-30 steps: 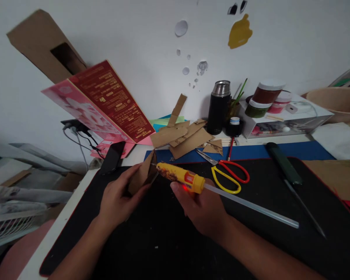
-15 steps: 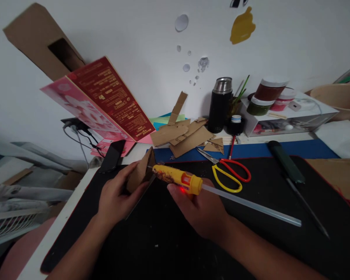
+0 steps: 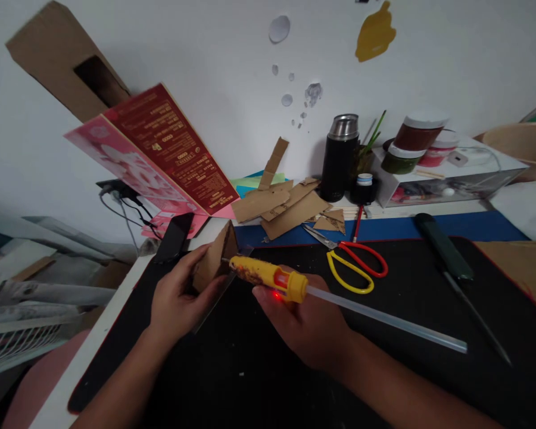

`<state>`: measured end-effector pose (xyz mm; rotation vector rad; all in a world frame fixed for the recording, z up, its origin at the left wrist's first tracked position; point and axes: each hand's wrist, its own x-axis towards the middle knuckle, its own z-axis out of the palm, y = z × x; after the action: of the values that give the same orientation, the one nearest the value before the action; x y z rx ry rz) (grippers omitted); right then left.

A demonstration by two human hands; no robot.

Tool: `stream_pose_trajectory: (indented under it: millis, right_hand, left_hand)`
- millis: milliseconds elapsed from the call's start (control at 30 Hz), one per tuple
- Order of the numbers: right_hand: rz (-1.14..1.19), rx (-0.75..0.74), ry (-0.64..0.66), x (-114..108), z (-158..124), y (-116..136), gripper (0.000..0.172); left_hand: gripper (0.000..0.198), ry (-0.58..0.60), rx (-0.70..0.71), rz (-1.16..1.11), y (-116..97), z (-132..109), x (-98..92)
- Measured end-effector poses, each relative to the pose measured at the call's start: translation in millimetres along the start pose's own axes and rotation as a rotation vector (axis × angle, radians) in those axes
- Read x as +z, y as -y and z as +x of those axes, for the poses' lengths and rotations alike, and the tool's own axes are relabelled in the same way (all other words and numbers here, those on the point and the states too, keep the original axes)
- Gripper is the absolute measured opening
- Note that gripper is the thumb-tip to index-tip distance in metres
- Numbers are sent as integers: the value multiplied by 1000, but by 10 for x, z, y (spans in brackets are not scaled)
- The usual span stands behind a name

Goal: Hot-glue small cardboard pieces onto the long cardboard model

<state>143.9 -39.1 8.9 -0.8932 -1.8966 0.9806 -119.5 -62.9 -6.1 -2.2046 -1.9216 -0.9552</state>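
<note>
My left hand (image 3: 181, 295) is closed around a folded piece of brown cardboard (image 3: 212, 259), thumb in front and fingers behind. A thin clear sheet (image 3: 215, 302) shows along the cardboard's lower side. In my right hand (image 3: 306, 322) is a yellow hot glue gun (image 3: 261, 274), gripped by its handle, its red light lit. Its nozzle points left and reaches the cardboard's edge; whether glue is coming out I cannot tell. A long translucent glue stick (image 3: 388, 319) sticks out from the gun's back end. Scissors (image 3: 348, 262) with red and yellow handles lie beyond my right hand.
Cardboard scraps (image 3: 290, 208) are heaped by the wall, beside a black thermos (image 3: 339, 158). A pointed tool with a green handle (image 3: 444, 247) lies on the black mat (image 3: 259, 381). A phone (image 3: 174, 237) and a red-and-pink folder (image 3: 170, 155) are at left; paint jars (image 3: 417, 140) stand at right.
The glue gun's nozzle has shifted slightly left along the cardboard, my right hand moving with it. My left hand keeps its hold. The view has moved a little.
</note>
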Motion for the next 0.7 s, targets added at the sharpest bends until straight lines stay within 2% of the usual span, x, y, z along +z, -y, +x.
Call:
stream_pose_trajectory:
  millis: [200,700]
  right_hand:
    - [-41,-30,-49,-18,23,-2,32]
    - [-32,-36,-41,-15,20,0,32]
  left_hand:
    - [53,-64,69,-40,-28,23,-24]
    - [54,-50,118,-24,-33,30,-8]
